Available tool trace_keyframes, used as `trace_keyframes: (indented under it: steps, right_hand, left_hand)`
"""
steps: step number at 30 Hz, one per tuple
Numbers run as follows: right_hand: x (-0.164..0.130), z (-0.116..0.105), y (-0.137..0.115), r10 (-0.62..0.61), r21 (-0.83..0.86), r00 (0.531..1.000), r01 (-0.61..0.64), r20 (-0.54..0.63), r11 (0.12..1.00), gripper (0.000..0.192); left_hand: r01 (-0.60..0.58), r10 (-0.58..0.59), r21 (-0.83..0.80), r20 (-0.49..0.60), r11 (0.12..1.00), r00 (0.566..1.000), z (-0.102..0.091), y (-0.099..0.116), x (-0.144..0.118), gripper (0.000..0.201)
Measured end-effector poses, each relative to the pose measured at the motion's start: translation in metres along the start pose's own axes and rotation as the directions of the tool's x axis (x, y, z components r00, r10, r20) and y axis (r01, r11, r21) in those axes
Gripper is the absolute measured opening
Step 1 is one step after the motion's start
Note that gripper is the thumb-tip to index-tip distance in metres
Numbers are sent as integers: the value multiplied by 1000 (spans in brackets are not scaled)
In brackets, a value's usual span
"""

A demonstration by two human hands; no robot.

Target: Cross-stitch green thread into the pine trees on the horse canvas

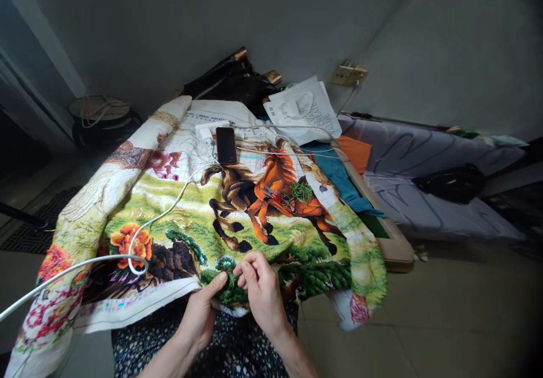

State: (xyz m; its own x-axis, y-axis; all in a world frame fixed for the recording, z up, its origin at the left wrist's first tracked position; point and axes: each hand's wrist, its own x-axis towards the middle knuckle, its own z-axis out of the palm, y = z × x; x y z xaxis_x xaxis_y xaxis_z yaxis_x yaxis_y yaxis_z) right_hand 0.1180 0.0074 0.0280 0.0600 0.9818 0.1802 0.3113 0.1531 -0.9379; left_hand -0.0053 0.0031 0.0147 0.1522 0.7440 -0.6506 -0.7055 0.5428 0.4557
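Note:
A large cross-stitch canvas showing running horses, flowers and green ground lies spread over a table and down onto my lap. My left hand pinches the canvas's near edge at a dark green patch, thumb on top. My right hand is beside it, fingertips pinched on the same green patch; a needle is too small to make out. Small scissors and a tangle of green thread rest on the orange horse.
A dark phone and a white charger block sit at the canvas's far end, with a white cable looping toward me. A white bag, teal and orange cloth and a bed with a black pouch lie to the right.

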Motion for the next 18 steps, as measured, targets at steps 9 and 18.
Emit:
trace_keyframes:
  steps: [9, 18]
  right_hand:
    - [5, -12, 7, 145, 115, 987, -136, -70, 984, 26]
    - [7, -29, 0, -35, -52, 999, 34, -21, 998, 19]
  left_hand:
    - [5, -6, 51, 8, 999, 1000, -5, -3, 2, 43]
    - [-2, 2, 15, 3, 1000, 1000, -7, -3, 3, 37]
